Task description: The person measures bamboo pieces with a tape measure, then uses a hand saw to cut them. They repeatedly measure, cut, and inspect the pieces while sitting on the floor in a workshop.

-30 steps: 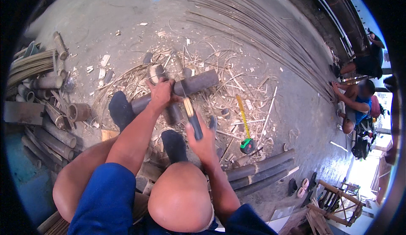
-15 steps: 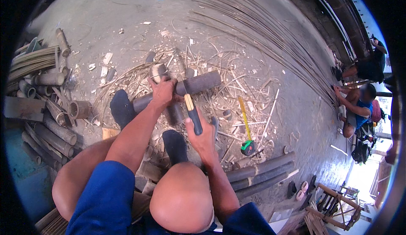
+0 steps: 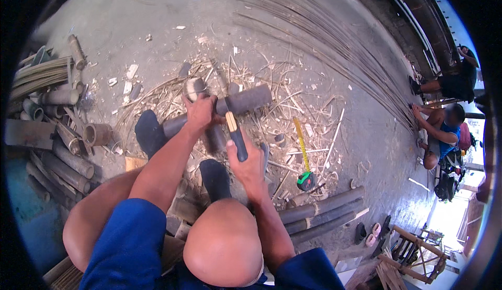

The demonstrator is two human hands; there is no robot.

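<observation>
A dark bamboo pole (image 3: 248, 98) lies slantwise in front of me, across a shorter bamboo piece (image 3: 213, 137) with a pale end. My left hand (image 3: 200, 111) is closed around the pole near the crossing. In my right hand (image 3: 248, 164) is a handsaw (image 3: 238, 142) with a black and tan handle. Its thin blade reaches away from me across the pole, just right of my left hand. How deep the blade sits in the bamboo I cannot tell. My feet in dark socks are beside the pole, the left one (image 3: 150, 133) close to its left end.
Shavings and offcuts (image 3: 293, 102) litter the floor. A tape measure (image 3: 306, 180), partly drawn out, lies right of my hand, beyond bamboo poles (image 3: 324, 206). Cut bamboo (image 3: 68, 170) is piled at left. Long thin strips (image 3: 334, 44) stretch toward a crouching person (image 3: 444, 133) at right.
My right hand and the saw have shifted slightly forward, away from me. My left hand keeps its hold on the bamboo pole.
</observation>
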